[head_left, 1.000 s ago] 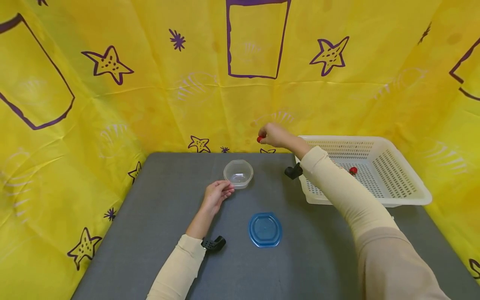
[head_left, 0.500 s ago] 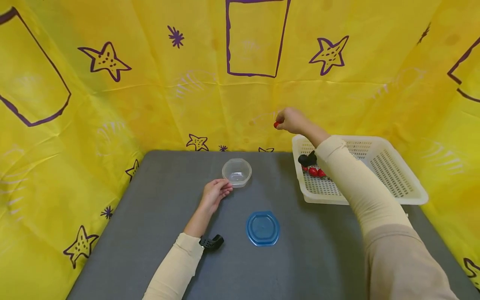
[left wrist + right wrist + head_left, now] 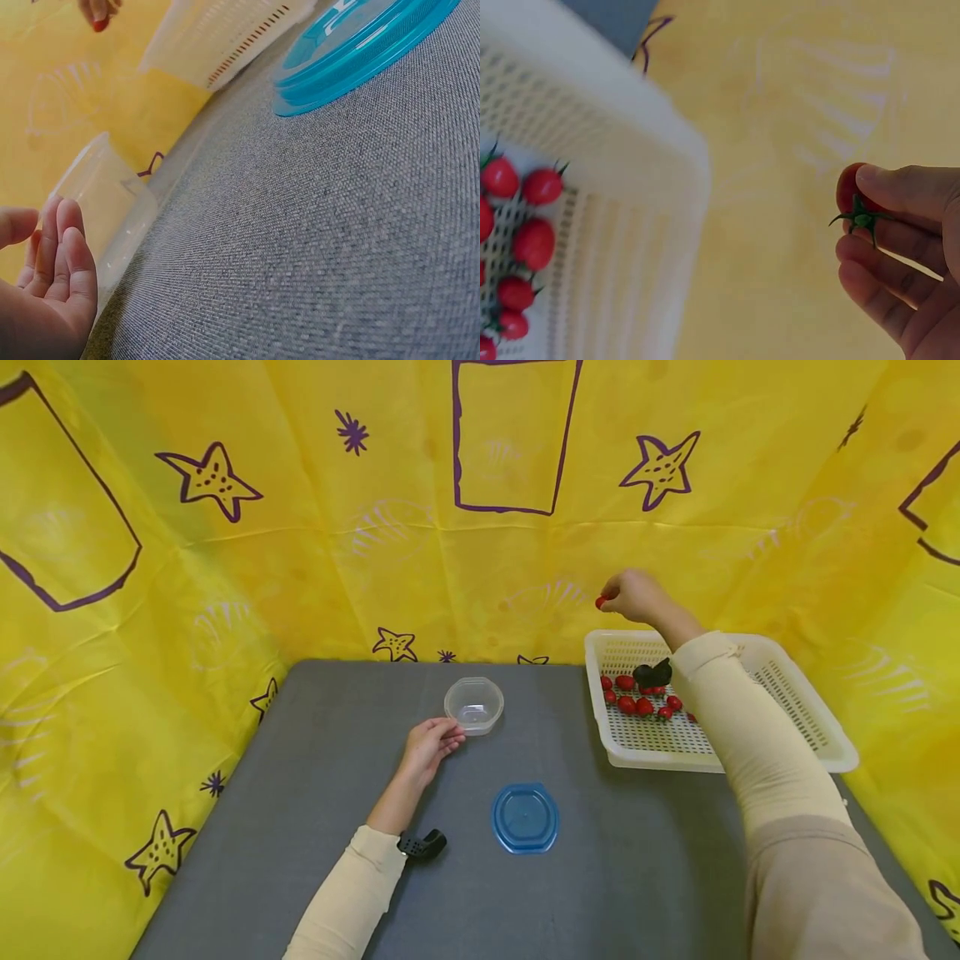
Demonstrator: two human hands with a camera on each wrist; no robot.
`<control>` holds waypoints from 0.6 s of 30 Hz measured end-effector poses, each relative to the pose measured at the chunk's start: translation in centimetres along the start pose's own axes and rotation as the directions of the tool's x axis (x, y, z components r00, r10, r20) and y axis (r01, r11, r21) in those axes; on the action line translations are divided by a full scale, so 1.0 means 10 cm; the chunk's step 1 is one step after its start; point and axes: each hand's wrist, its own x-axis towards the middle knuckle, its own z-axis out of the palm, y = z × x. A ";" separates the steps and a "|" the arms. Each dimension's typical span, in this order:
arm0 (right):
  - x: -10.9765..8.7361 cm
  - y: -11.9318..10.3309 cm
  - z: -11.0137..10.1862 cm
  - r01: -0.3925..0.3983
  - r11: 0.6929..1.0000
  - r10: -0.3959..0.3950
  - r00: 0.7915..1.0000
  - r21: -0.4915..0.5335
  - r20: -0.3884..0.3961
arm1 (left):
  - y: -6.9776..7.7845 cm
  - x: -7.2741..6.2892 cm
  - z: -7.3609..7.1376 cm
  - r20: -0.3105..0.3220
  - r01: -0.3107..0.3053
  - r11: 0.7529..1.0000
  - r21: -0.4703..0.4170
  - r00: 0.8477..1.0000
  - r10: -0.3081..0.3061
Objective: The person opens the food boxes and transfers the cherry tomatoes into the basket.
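Note:
Up above the left end of the white basket (image 3: pixel 615 758), my right hand (image 3: pixel 637 593) pinches a red cherry tomato (image 3: pixel 853 191) between thumb and fingertips. Its green stem end shows in the right wrist view. Several more cherry tomatoes (image 3: pixel 644 707) lie on the basket's perforated floor, some covered by my right forearm. My left hand (image 3: pixel 430 747) is at the near left rim of a clear plastic container (image 3: pixel 486 727), its fingers fairly straight and the thumb apart from them in the left wrist view. The container stands upright without a lid, and nothing shows inside it.
A blue lid (image 3: pixel 527 818) lies flat on the grey table (image 3: pixel 315 860), nearer than the container. Behind the table hangs a yellow patterned cloth (image 3: pixel 300 585). Black wrist devices (image 3: pixel 423 845) are worn on both arms.
My right hand has moved right with the cherry tomato, from left of the basket to above its left end. More tomatoes in the basket have come into sight. My left hand has stayed at the container.

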 end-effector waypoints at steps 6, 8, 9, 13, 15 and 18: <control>-0.13 0.33 0.04 -0.107 0.993 0.106 0.994 0.047 0.025 | -0.01 0.00 -0.01 -0.004 0.012 1.000 0.006 1.000 -0.012; -0.18 0.42 0.05 -0.135 0.989 0.133 0.991 0.060 0.033 | -0.01 0.00 -0.01 -0.003 0.010 1.000 0.010 1.000 -0.010; -0.20 0.46 0.06 -0.143 0.988 0.141 0.989 0.064 0.033 | -0.01 0.00 -0.01 -0.002 0.009 1.000 0.012 1.000 -0.009; -0.25 0.60 0.11 -0.166 0.983 0.164 0.986 0.076 0.025 | -0.01 0.01 -0.01 -0.002 0.008 1.000 0.010 1.000 -0.008; -0.27 0.67 0.13 -0.175 0.981 0.173 0.985 0.081 0.026 | -0.01 0.01 -0.01 -0.004 0.006 1.000 0.009 1.000 -0.006; -0.33 0.75 0.18 -0.191 0.977 0.189 0.982 0.091 0.028 | -0.01 0.01 -0.01 -0.001 0.004 1.000 0.004 1.000 -0.004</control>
